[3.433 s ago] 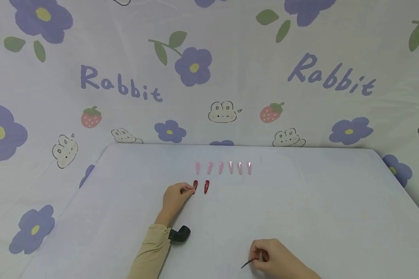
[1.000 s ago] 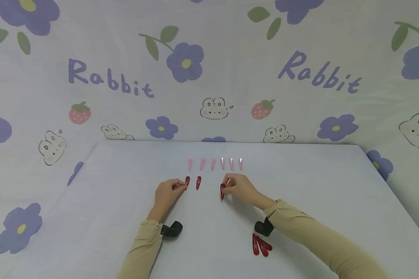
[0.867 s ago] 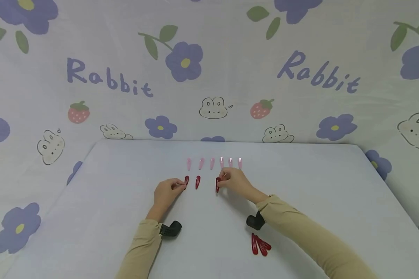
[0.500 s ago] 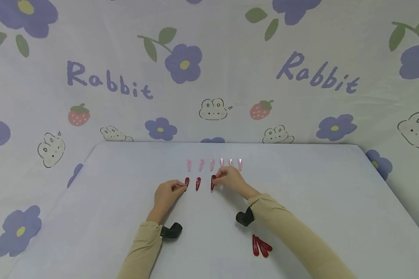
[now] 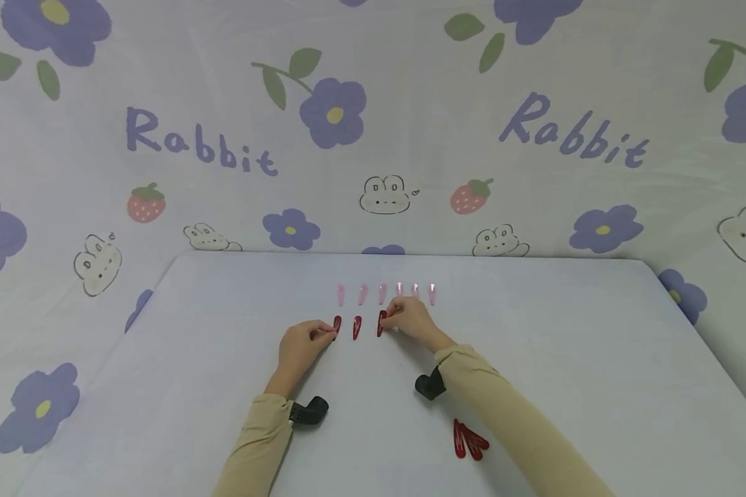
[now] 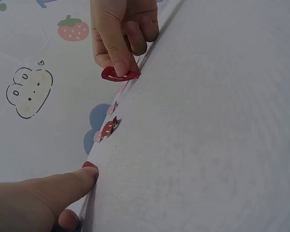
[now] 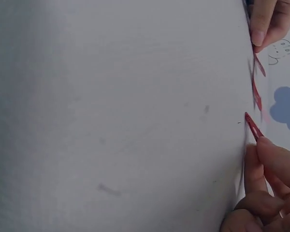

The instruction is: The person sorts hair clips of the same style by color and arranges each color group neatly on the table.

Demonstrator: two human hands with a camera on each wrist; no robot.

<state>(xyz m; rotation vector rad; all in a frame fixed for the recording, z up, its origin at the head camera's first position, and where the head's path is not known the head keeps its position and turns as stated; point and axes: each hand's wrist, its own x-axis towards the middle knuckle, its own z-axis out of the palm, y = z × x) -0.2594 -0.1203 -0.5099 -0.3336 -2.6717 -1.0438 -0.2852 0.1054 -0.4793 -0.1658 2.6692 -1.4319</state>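
a glossy dark red teardrop-shaped metal hair clip [image 5: 381, 323] is pinched at its far end by the right hand [image 5: 410, 319], its long axis running toward the row of pale pink clips [image 5: 385, 293] just beyond. two matching red clips lie left of it; the leftmost [image 5: 337, 324] is touched by the left hand [image 5: 301, 343], forefinger extended.

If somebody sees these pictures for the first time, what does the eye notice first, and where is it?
Two rows of hair clips near the far middle of the table stand out: a back row of pale pink clips and, in front of it, dark red ones. The right hand pinches the third red clip, while the left hand touches the first red clip. A small pile of red clips lies near the right sleeve.
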